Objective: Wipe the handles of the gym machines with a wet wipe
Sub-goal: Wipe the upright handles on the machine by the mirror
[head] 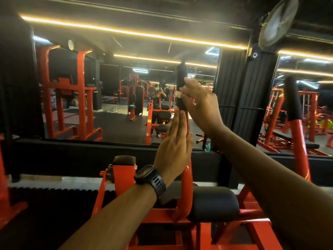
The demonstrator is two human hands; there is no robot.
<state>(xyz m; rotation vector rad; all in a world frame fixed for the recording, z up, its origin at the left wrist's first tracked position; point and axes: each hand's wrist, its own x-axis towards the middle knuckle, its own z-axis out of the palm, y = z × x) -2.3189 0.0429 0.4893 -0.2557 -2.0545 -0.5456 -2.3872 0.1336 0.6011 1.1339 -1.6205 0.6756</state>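
A red gym machine stands in front of me with two upright arms. The left arm (186,177) ends in a black foam handle (180,74). My right hand (200,103) grips this handle and holds a white wet wipe (178,93) against it. My left hand (173,141), fingers straight, rests flat on the red arm just below the black grip; a black watch is on its wrist. The second black handle (292,98) rises at the right on its own red arm, untouched.
A black padded rest (214,204) sits low between the arms, and a smaller pad (124,160) tops a red post on the left. A wall mirror (115,98) reflects red machines. A water bottle (207,144) stands on the ledge. A fan (277,22) hangs upper right.
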